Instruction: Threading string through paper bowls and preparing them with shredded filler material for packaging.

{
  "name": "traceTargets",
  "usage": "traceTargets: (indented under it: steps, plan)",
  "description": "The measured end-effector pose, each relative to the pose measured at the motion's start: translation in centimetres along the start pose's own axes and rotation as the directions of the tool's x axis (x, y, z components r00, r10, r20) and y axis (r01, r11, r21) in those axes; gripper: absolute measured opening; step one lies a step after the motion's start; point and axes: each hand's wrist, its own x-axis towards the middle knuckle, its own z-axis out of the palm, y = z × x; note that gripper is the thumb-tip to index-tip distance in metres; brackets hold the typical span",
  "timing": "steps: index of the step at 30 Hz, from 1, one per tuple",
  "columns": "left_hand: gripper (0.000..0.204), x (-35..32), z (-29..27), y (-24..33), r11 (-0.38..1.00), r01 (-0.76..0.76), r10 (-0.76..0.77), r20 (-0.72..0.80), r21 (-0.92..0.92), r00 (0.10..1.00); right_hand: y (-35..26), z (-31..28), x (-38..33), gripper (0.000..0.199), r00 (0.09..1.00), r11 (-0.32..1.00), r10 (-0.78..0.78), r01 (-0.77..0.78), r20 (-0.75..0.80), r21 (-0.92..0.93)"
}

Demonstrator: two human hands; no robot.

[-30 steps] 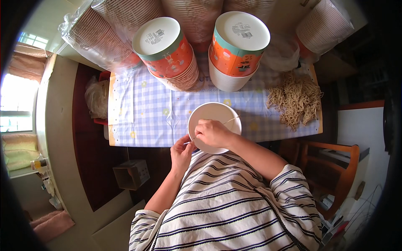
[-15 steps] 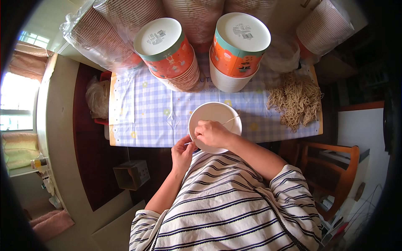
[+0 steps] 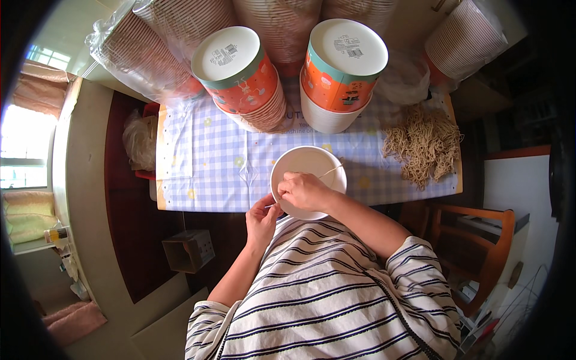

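Note:
A white paper bowl (image 3: pixel 312 165) stands at the near edge of a table covered with a blue-checked cloth (image 3: pixel 210 162). My left hand (image 3: pixel 262 217) grips the bowl's near-left rim from below. My right hand (image 3: pixel 305 191) lies over the bowl's near side, fingers closed on a thin pale stick (image 3: pixel 331 171) that points into the bowl. What lies under my right hand in the bowl is hidden.
Two tall stacks of orange paper bowls (image 3: pixel 240 75) (image 3: pixel 341 69) stand upside down behind the white bowl. A heap of dry noodles (image 3: pixel 423 144) lies at the right. Bagged cup stacks (image 3: pixel 144 54) line the back. A wooden chair (image 3: pixel 474 240) stands at my right.
My right hand has shifted very slightly over the bowl. The left hand stays on the rim and the bowl has not moved.

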Motion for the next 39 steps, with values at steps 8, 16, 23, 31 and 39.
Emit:
traceTargets:
  steps: [8,16,23,31,39]
  plan:
    - [0.026,-0.1,0.4,0.5,0.998,-0.047,0.047,0.001,0.051,0.999,0.6,0.5,-0.1,0.01,0.999,0.998,0.019,-0.017,-0.028,0.064]
    - [0.019,0.3,1.0,2.9,0.716,-0.054,0.091,-0.017,0.697,0.996,0.7,-0.5,-0.1,0.013,0.999,0.982,0.043,-0.045,0.014,0.184]
    - [0.019,0.8,0.3,2.1,0.818,-0.038,0.043,0.005,0.574,0.999,0.8,-1.6,-0.5,0.021,0.988,0.934,0.1,-0.135,0.119,0.33]
    - [0.01,0.3,-2.4,3.2,0.954,0.275,-0.254,0.168,-0.115,0.952,0.3,-5.3,-1.7,0.024,0.982,0.991,0.107,-0.119,0.157,0.069]
    - [0.01,-0.5,-2.6,4.3,0.989,0.083,-0.024,0.426,-0.122,0.905,-1.8,-11.7,-0.5,0.017,0.996,1.0,0.003,-0.003,-0.086,0.002]
